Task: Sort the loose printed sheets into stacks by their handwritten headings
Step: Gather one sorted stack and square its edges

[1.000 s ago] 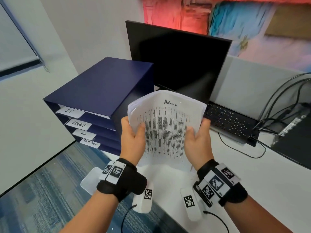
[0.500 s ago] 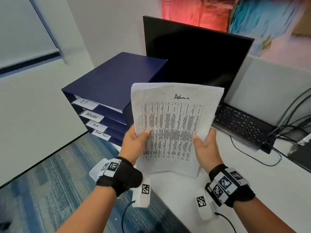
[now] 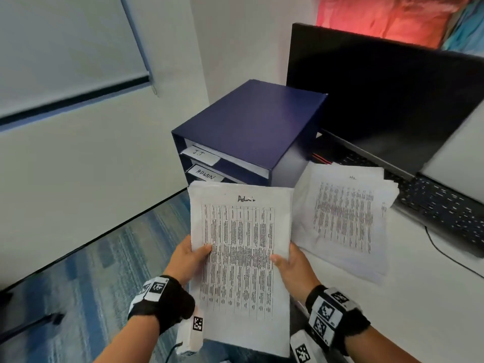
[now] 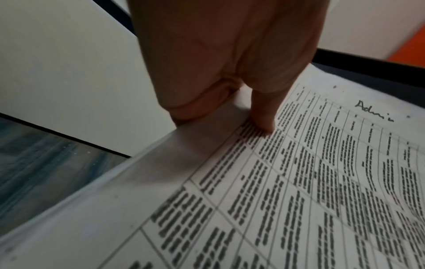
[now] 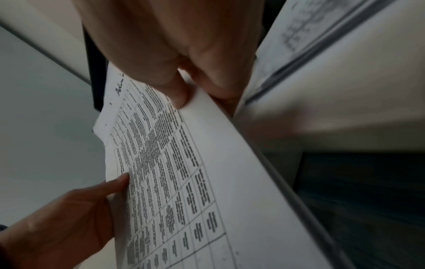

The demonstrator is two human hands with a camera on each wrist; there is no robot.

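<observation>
Admin stack point(image 3: 239, 258) | lowered to lower centre since 0.5 s ago | left hand point(image 3: 187, 259), right hand point(image 3: 294, 269) both grip it | ADMIN slot point(image 3: 207, 175) likely next

held sheets point(image 3: 239, 247): thin matt white paper, slightly crinkled, black print | loose pile point(image 3: 343, 218): same matt paper | sorter box point(image 3: 251, 124): navy, smooth, faint satin sheen; white paper labels | desk point(image 3: 419, 297): smooth matt white | monitor point(image 3: 379, 95): glossy black screen | floor point(image 3: 86, 271): blue woven carpet | wrist bands point(image 3: 167, 302): black cloth
</observation>
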